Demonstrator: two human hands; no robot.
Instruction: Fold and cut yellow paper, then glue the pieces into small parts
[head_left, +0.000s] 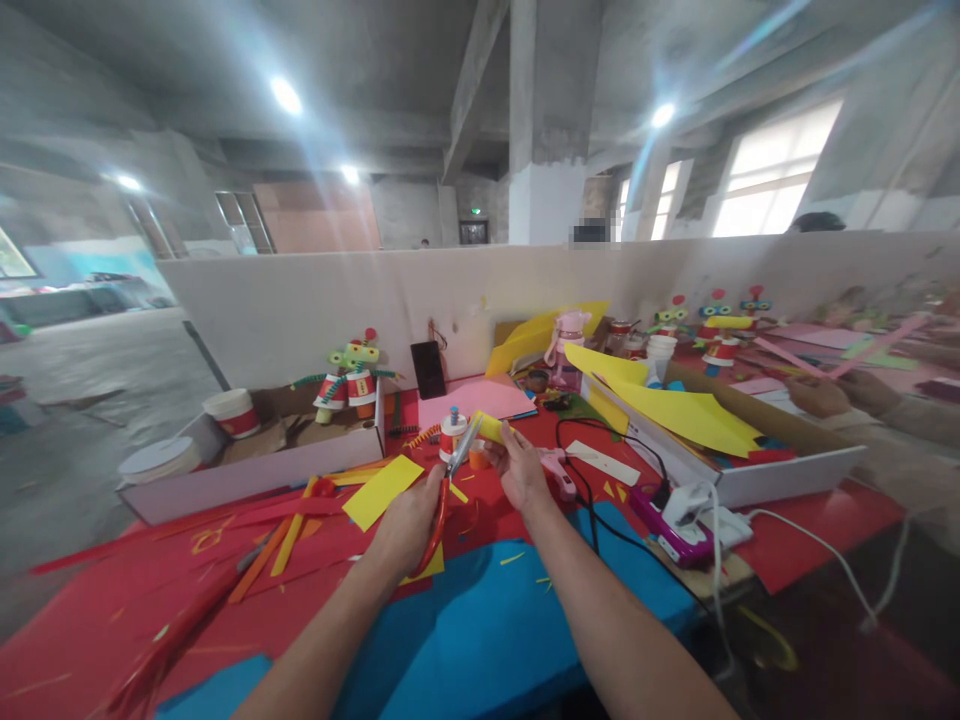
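My left hand grips scissors with red handles, their blades pointing up and away. The blade tips meet a small yellow paper piece, which my right hand pinches between thumb and fingers. Just behind the blades stands a red and white paper cup figure with a blue top. An orange piece shows below the yellow paper. Beside my left hand lies a yellow paper rectangle. To the right of my right hand is a pink glue gun.
A box on the left holds finished cup figures. The right box carries yellow sheets. A purple power strip with cables lies near the right edge. A phone leans on the partition. Another person's hands work at far right.
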